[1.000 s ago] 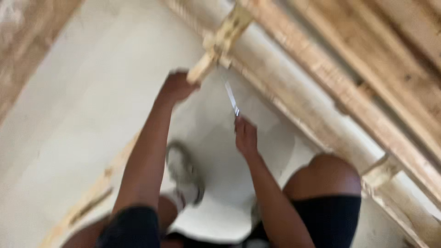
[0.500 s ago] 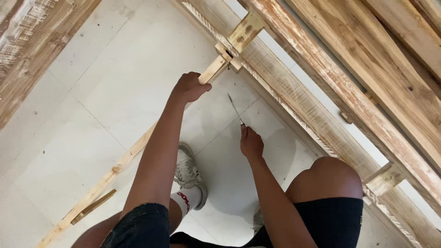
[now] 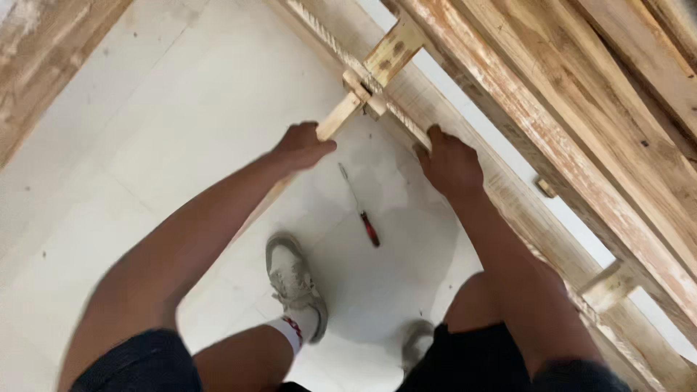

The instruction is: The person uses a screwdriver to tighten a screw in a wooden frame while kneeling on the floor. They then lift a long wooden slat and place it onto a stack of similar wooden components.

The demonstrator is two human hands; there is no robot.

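Pale floor tiles [image 3: 145, 145] fill the left and centre of the head view, marked with small dark specks. Rough, whitewashed timber planks [image 3: 581, 123] run diagonally across the upper right, stacked in layers, with a short cross block [image 3: 608, 284] showing lower down and another weathered board [image 3: 43, 51] at the upper left corner.

The left hand [image 3: 301, 147] is closed around a narrow wooden slat [image 3: 340, 116]. The fingers wrap the slat near its upper end, just below the point where it meets a small wooden joint block [image 3: 367, 91] on the long rail [image 3: 392, 116]. The slat carries on below the hand, under the forearm, toward the lower left.

The right hand [image 3: 450, 161] rests on the edge of the same rail, fingers curled over it, just to the right of the joint. Whether the fingers clamp the rail firmly or merely press on it cannot be determined; nothing loose is in this hand.

A screwdriver [image 3: 361, 207] with a red handle and thin metal shaft lies flat on the tiles between the two forearms, apart from both hands, its tip pointing toward the joint.

Below it stand a grey-white sneaker [image 3: 294, 279] with a white sock, and part of a second shoe [image 3: 417, 341]. Dark shorts [image 3: 479, 356] cover both thighs at the bottom edge.
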